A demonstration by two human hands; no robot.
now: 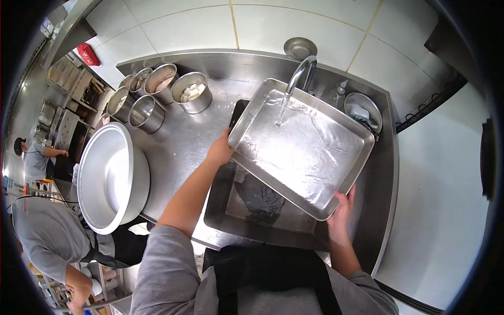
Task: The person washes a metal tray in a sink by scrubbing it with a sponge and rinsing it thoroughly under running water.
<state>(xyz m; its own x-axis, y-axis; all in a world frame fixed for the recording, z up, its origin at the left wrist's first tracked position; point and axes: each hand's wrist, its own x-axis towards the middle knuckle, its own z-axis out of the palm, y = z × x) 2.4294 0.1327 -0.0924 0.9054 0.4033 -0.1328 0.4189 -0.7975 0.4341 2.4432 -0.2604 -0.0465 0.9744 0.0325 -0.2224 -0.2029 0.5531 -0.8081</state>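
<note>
A large rectangular metal tray (299, 152) is held over the sink (262, 231), tilted under the running tap (300, 73). Water from the spout falls onto its far left part and spreads over the shiny bottom. My left hand (220, 150) grips the tray's left edge. At the near right corner, my right hand (342, 206) holds the rim, with the thumb on top. Some fingers of both hands are hidden beneath the tray. Below it, part of the wet sink bottom shows.
Several metal pots (147, 114) stand at the counter's back left, one with white chunks (192, 93) inside. A big aluminium basin (137, 173) sits at the left edge. A metal bowl (363, 107) and a soap bottle (340, 92) are behind right. Two people (50, 231) work at left.
</note>
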